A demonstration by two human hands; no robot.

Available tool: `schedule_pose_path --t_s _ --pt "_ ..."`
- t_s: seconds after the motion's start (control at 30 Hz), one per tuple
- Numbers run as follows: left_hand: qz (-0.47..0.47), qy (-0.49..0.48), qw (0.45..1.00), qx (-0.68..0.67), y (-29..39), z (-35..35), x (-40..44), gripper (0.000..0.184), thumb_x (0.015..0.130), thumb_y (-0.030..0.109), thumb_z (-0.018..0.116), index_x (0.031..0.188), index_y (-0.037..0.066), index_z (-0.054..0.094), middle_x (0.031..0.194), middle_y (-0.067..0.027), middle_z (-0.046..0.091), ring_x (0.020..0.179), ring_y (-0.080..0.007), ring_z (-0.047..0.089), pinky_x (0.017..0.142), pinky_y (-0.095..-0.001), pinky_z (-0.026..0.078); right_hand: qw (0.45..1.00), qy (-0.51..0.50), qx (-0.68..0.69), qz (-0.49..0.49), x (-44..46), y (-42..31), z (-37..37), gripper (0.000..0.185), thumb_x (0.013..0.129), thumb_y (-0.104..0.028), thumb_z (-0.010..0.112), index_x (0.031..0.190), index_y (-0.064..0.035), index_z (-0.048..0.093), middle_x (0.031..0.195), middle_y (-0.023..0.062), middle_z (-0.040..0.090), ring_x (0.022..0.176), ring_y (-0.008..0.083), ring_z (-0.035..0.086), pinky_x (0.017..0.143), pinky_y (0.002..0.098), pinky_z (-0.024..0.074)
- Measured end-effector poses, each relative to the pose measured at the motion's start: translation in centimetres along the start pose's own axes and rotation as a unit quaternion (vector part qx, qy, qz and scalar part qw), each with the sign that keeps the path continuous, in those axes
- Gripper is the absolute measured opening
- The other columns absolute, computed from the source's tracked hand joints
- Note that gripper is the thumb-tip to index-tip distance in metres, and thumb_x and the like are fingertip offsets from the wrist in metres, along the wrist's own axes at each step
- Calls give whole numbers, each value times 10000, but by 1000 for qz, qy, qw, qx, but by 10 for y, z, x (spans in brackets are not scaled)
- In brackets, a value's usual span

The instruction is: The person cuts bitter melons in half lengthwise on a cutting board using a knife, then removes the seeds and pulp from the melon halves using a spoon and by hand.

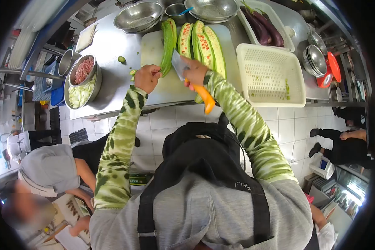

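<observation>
My right hand [196, 71] grips a knife [204, 96] by its orange handle. The wide metal blade points away from me, beside a long green gourd [168, 46]. Closed fingers of my left hand [147, 78] press at the gourd's near end; exactly how they hold it is partly hidden. To the right, on the pale cutting board [151, 46], lie several gourd pieces [203, 46] split lengthwise, with white flesh and red seeds. A small green end piece [121, 59] and a few scraps lie left of the board.
At left, a bowl of sliced meat [84, 70] sits against a larger bowl of pale green slices [82, 92]. A white perforated basket [271, 96] stands at right, eggplants [260, 26] behind it. Metal bowls [138, 17] line the back. Other people [50, 166] are at both sides.
</observation>
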State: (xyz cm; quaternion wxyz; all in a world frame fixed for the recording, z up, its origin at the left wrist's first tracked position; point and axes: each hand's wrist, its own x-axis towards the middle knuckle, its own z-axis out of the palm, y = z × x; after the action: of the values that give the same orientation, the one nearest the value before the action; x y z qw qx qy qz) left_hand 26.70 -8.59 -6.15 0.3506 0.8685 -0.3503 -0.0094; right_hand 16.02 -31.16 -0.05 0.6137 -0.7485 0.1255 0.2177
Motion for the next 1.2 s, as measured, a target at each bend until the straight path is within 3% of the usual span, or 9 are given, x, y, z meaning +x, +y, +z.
schedule_pose_path --t_s 0.2,0.4,0.5,0.8,0.83,0.9,1.03,1.1,1.2 --pt "-52 -88 994 47 12 -21 15 252 858 243 703 964 14 707 860 -190 699 781 -269 706 702 -345 550 999 17 -34 -25 -34 8 55 727 879 -66 422 1548 -58 136 723 135 659 490 191 617 501 333 541" --pt "-118 -47 979 162 -5 5 90 536 753 557 717 853 30 707 835 -227 691 826 -369 689 754 -436 536 954 -18 -301 8 -35 -31 54 736 817 18 452 1500 -2 179 777 203 670 548 257 663 554 373 557" --pt "-125 -91 982 110 -8 8 101 594 734 602 726 951 49 717 839 -177 708 833 -358 689 765 -445 533 940 -25 -341 15 -39 -48 54 732 804 25 460 1482 19 184 772 208 666 555 263 669 550 379 557" --pt "-124 -100 974 159 5 -1 105 626 735 599 732 898 -3 681 764 -157 701 677 -271 700 666 -379 557 961 -8 -275 39 -36 -34 71 745 790 13 516 1464 30 200 819 259 680 626 357 690 582 417 559" --pt "-108 -87 975 175 0 1 106 621 735 597 735 892 -1 680 778 -160 702 672 -262 700 649 -370 558 947 20 -319 22 -39 -29 80 695 814 -5 517 1449 38 238 824 271 682 821 402 701 683 464 568" --pt "-73 -65 969 226 -4 5 105 567 760 535 750 921 -5 683 827 -154 706 681 -221 703 634 -326 567 954 73 -291 -4 -48 -5 105 754 810 -26 516 1481 38 178 844 294 676 867 432 683 755 486 549" --pt "-193 -102 975 48 -19 -7 100 469 842 389 741 1076 -10 665 870 -96 706 814 -180 701 725 -310 583 966 81 -240 -50 -67 52 133 811 820 -50 527 1522 -15 123 788 312 649 738 478 647 707 527 529" --pt "-215 -66 966 -130 -22 -16 81 429 847 358 731 1068 -4 667 891 -113 707 775 -188 704 683 -315 585 969 52 -238 -34 -76 59 124 770 847 -56 479 1535 -66 134 867 305 654 781 473 636 774 534 517" --pt "-282 -28 926 -250 -35 -32 57 390 886 256 709 1148 -24 635 921 -76 691 731 -151 692 610 -277 584 960 96 -216 -153 -93 74 96 770 858 -64 496 1547 -106 154 843 285 659 633 473 615 656 530 522"
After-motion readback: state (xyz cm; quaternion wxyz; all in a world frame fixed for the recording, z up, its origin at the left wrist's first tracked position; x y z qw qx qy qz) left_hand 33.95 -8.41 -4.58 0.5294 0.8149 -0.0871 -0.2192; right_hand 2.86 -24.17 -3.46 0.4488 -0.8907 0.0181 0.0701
